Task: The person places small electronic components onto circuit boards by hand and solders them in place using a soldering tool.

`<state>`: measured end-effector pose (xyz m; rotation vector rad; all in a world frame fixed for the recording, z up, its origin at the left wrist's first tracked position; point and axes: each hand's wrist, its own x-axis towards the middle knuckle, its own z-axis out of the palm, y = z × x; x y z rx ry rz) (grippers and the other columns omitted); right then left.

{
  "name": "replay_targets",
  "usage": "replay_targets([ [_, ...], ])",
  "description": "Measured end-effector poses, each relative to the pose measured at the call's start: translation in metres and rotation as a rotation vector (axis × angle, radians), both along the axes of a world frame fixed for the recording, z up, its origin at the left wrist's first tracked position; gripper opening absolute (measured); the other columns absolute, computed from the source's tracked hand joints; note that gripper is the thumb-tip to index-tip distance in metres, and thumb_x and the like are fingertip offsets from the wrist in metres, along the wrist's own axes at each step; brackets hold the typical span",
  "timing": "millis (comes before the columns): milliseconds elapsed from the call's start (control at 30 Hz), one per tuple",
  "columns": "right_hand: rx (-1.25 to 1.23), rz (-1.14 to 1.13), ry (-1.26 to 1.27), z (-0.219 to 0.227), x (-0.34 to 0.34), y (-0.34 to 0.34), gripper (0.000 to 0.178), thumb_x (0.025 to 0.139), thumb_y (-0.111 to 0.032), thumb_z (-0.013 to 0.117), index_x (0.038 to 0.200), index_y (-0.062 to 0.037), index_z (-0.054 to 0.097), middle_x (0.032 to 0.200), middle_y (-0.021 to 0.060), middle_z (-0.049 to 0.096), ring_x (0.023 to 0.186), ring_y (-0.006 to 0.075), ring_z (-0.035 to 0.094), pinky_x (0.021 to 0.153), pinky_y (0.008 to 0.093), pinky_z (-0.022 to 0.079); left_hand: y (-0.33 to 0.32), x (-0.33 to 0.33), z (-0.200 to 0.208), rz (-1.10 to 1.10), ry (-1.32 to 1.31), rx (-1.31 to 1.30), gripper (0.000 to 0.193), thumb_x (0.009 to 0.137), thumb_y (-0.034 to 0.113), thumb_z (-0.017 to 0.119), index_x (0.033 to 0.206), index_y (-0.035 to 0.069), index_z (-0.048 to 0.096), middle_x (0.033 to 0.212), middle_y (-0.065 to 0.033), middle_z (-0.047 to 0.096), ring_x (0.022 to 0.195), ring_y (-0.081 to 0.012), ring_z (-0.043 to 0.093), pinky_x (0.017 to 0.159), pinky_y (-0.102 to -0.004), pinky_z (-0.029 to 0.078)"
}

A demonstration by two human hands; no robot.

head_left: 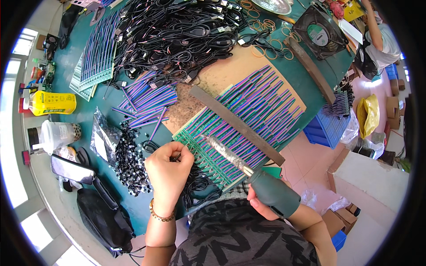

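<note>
My right hand [262, 205] grips the thick dark green handle of a soldering iron [227, 154]. Its worn silvery barrel points up and left, with the tip over the near left part of a panel of green circuit boards [212, 169] covered in purple-blue strips. At that panel's left corner, my left hand [169, 167] is closed in a pinch on a dark piece that looks like a black cable [177, 157]; the fingers hide most of it. More black cables [197, 184] hang along the panel's near edge. A rusty metal bar [239, 126] lies across the strips.
A big heap of black USB cables [177, 35] covers the far side. Loose strips [153, 95], small black-and-silver parts [132, 159], a phone [73, 169], and a drink cup [60, 135] lie leftward. A fan [319, 33] and second bar [310, 68] stand right; another person [384, 44] sits beyond.
</note>
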<state>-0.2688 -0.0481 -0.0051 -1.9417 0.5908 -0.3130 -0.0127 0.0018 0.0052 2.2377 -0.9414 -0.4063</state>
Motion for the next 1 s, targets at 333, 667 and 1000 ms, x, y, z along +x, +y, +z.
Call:
replay_targets([
  [333, -0.209, 0.068, -0.154, -0.036, -0.002, 0.009, 0.042, 0.069, -0.021, 0.075, 0.102, 0.0011, 0.062, 0.088, 0.0093, 0.063, 0.062, 0.0233, 0.064, 0.052, 0.0299, 0.052, 0.0, -0.001, 0.0, -0.03, 0.016, -0.007, 0.007, 0.073, 0.004, 0.068, 0.077, -0.002, 0.069, 0.063, -0.007, 0.066, 0.057, -0.0099, 0.061, 0.057, -0.0241, 0.048],
  [667, -0.271, 0.085, -0.135, -0.035, 0.003, 0.008, 0.043, 0.069, -0.023, 0.076, 0.1, 0.0035, 0.062, 0.084, 0.0104, 0.06, 0.06, 0.0244, 0.063, 0.051, 0.0311, 0.052, 0.0, 0.0, -0.003, -0.052, -0.044, -0.013, 0.006, 0.072, 0.003, 0.068, 0.076, -0.002, 0.068, 0.061, -0.0069, 0.064, 0.055, -0.0097, 0.058, 0.056, -0.0238, 0.046],
  [1000, -0.159, 0.028, -0.055, -0.033, -0.007, 0.016, 0.041, 0.068, -0.021, 0.078, 0.102, -0.002, 0.065, 0.084, 0.0087, 0.062, 0.062, 0.0242, 0.064, 0.052, 0.031, 0.052, 0.001, 0.002, -0.003, -0.067, -0.024, -0.033, 0.005, 0.072, 0.002, 0.068, 0.076, -0.001, 0.069, 0.062, -0.0066, 0.064, 0.056, -0.0097, 0.06, 0.055, -0.0232, 0.046],
])
